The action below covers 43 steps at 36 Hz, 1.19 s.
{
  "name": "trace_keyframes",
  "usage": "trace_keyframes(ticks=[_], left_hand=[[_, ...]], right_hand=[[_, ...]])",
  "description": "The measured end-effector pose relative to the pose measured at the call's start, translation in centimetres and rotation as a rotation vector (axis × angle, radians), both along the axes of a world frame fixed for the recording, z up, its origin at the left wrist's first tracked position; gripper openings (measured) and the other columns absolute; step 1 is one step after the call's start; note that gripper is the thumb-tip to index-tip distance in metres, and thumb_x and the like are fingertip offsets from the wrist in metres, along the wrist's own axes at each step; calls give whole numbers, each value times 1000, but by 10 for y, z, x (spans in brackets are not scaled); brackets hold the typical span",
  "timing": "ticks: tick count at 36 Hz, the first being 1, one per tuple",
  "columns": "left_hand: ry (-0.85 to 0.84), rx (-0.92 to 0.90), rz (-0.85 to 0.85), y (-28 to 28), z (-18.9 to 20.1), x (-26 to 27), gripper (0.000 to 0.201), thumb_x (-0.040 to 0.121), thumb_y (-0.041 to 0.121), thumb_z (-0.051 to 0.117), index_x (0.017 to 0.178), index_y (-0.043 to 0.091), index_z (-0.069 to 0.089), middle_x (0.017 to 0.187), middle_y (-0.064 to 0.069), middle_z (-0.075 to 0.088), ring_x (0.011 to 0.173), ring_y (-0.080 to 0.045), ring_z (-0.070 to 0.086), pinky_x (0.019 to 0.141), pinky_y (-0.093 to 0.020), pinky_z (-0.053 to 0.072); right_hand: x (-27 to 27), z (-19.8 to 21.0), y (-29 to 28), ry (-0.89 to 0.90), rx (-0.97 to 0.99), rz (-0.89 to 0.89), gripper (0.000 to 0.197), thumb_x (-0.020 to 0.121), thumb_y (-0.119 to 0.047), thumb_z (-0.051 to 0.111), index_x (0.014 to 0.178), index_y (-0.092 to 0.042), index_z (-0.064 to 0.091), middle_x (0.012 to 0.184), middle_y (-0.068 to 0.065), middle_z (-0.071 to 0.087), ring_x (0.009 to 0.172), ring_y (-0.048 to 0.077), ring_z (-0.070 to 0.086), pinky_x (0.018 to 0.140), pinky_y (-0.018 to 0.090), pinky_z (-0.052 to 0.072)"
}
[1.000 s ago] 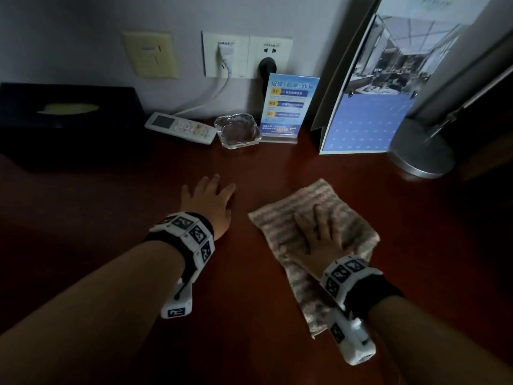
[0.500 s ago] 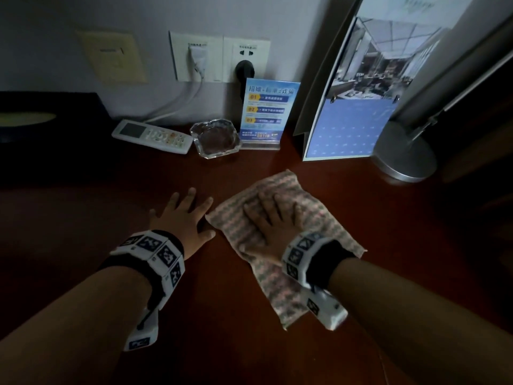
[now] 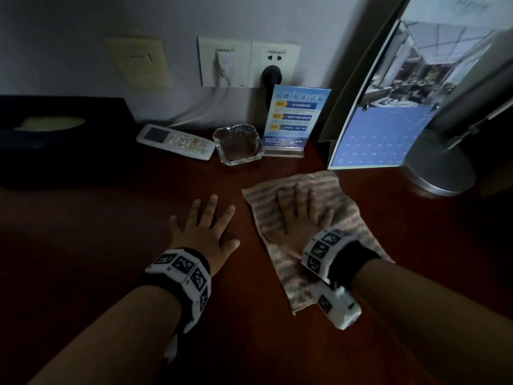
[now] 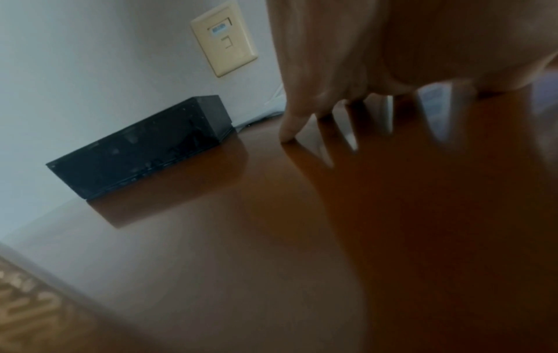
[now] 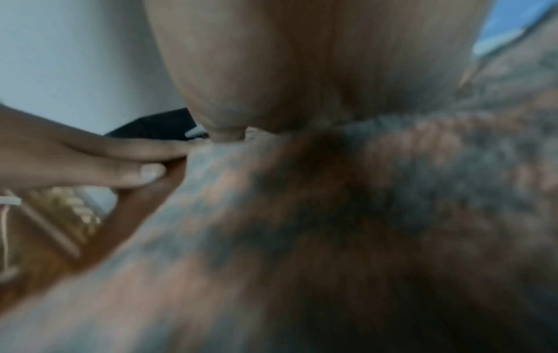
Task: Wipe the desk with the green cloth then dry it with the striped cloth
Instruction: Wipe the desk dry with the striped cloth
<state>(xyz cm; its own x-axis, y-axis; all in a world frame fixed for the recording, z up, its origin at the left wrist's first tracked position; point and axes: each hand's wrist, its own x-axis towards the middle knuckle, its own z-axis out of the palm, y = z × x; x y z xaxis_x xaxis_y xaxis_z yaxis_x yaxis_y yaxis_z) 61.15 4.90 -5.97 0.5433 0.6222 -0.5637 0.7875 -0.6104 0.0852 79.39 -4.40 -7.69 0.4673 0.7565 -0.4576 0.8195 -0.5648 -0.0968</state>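
Observation:
The striped cloth (image 3: 344,218) lies spread on the dark red-brown desk (image 3: 111,259), right of centre. My right hand (image 3: 302,218) presses flat on the striped cloth (image 5: 362,203) with straight fingers. My left hand (image 3: 205,229) rests flat on the bare desk just left of the cloth, fingers spread. In the left wrist view the left hand's fingertips (image 4: 288,136) touch the glossy desk (image 4: 241,238). In the right wrist view the left hand's fingers (image 5: 144,167) lie beside the cloth's edge. No green cloth shows in any view.
Along the wall stand a black tissue box (image 3: 55,140), a white remote (image 3: 177,141), a glass ashtray (image 3: 238,144), a blue sign holder (image 3: 291,120), a standing calendar (image 3: 388,112) and a metal lamp base (image 3: 441,168). Wall sockets (image 3: 247,62) hold plugs and cables.
My right hand slid the striped cloth left toward the left hand, then pushed it farther away toward the calendar. The left hand stayed flat on the desk.

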Motion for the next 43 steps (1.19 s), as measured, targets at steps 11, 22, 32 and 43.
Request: trace_keyframes(ticks=[11,22,32,43], left_hand=[[43,45,-13,-5,1,1,67,91,65,14,142,43,-24,151,6,-33,142,-24,-24,113,-60,1],[102,49,-6,-7,-1,6,66,91,64,9,141,41,-28,149,4,-38,141,-25,-25,112,-61,2],[173,73,-2,-6,0,11,67,90,65,8,141,40,-28,150,4,-36,142,-25,-22,112,-61,5],[181,45,-5,-5,5,12,66,92,64,8,140,40,-30,150,4,-36,143,-25,-22,112,-61,5]], right_hand=[[83,10,-7,-129,-20,203,97,70,-75,1,146,-22,28,153,21,23,134,58,15,100,76,15],[25,10,-18,-7,-72,-23,80,89,-70,20,149,-21,-1,156,8,-20,139,52,4,99,77,12],[41,-12,17,-25,11,118,90,66,-85,22,140,-53,-18,153,-10,-29,141,26,-26,109,63,-9],[137,-5,-58,-119,-145,1,119,44,-93,-23,148,-40,3,155,1,-23,139,39,-26,113,55,-11]])
